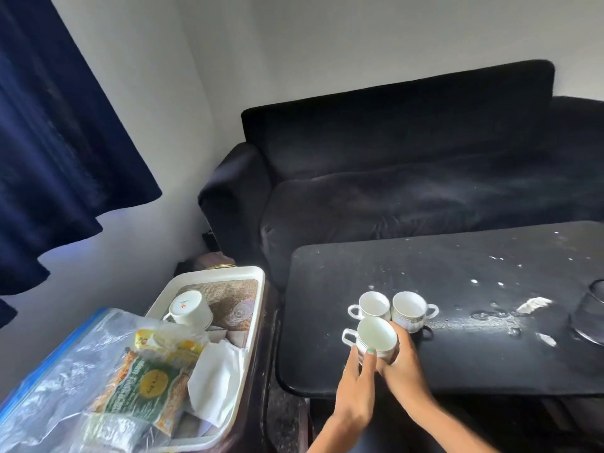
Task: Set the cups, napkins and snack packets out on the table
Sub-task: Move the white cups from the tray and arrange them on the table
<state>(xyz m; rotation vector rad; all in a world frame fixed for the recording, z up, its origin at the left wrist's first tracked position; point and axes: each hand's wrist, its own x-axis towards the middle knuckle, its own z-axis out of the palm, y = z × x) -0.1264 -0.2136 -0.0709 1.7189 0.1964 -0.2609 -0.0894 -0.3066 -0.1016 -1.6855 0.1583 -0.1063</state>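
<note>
Three white cups stand on the bench point(457, 371), grouped near its left edge; the back left cup point(373, 305) and the back right cup point(410, 310) sit upright side by side, apparently touching, handles turned outward; the third, the front cup point(376, 336), is just in front of them, toward the near left corner, its handle pointing left; you hold it with both hands; your left hand point(356, 384) curls round its near side with a thumb laid on the rim, and your right hand point(400, 361) wraps its right side; whether its base rests on the bench I cannot tell. A fourth cup point(188, 308) lies tipped with its base up in the far left part of the white tray point(258, 322), which sits beside the bench's left edge. White napkins point(217, 384) lie bunched in the near part of that tray; their count cannot be told. One green and yellow snack packet point(150, 387) overlaps the tray's left rim, with a second yellow packet point(170, 343) just behind it, both against a clear plastic bag point(65, 371). One glass point(591, 312) stands at the bench's right edge, partly cut off; white flecks and wet marks dot the bench top. A dark sofa point(408, 165) runs along the far edge.
</note>
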